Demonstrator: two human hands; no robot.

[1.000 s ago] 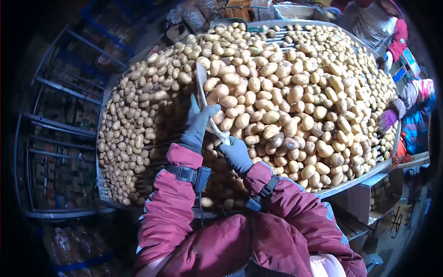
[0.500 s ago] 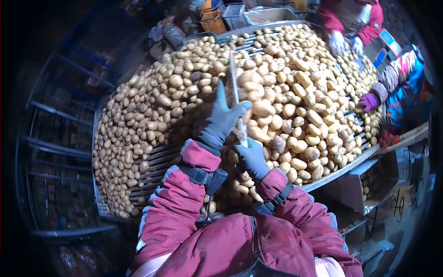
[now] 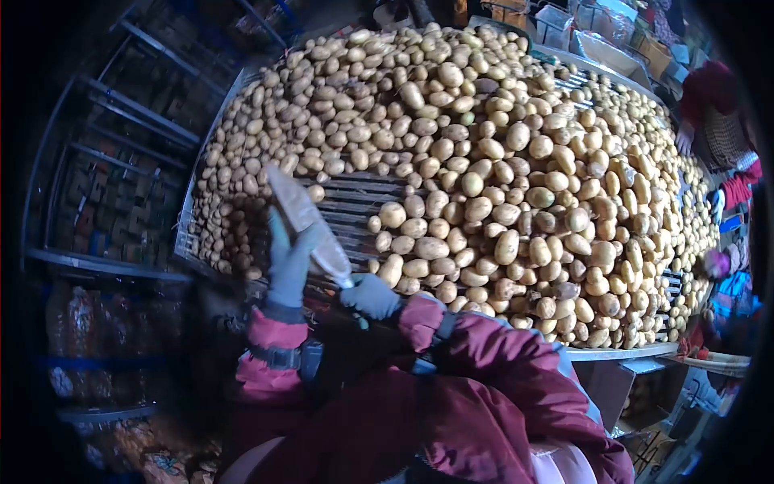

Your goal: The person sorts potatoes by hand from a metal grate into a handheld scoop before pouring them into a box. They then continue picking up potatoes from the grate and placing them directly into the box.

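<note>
A long, flat, pale paddle [image 3: 306, 218] slants over the slatted tabletop [image 3: 359, 211], its broad tip pointing up and left. My right hand [image 3: 371, 297], in a grey work glove, is closed round its lower, handle end near the table's front edge. To the left, my gloved left hand [image 3: 290, 262] has its fingers stretched out, with the thumb spread toward the paddle's left edge. Many loose potatoes [image 3: 508, 246] are heaped to the right of the paddle, and smaller ones [image 3: 242, 173] spread beyond its tip. Bare slats show just right of the blade.
Two co-workers reach in at the right side, one with a patterned front [image 3: 726, 137], another in a blue garment [image 3: 735, 290]. Metal rails [image 3: 137, 109] run along the left. A cardboard box [image 3: 601, 387] stands under the front right edge, with crates [image 3: 556, 24] at the back.
Both hands and the paddle have swung left, from the middle of the heap to the bare slats. The view has turned left too, and the paddle now lies flatter.
</note>
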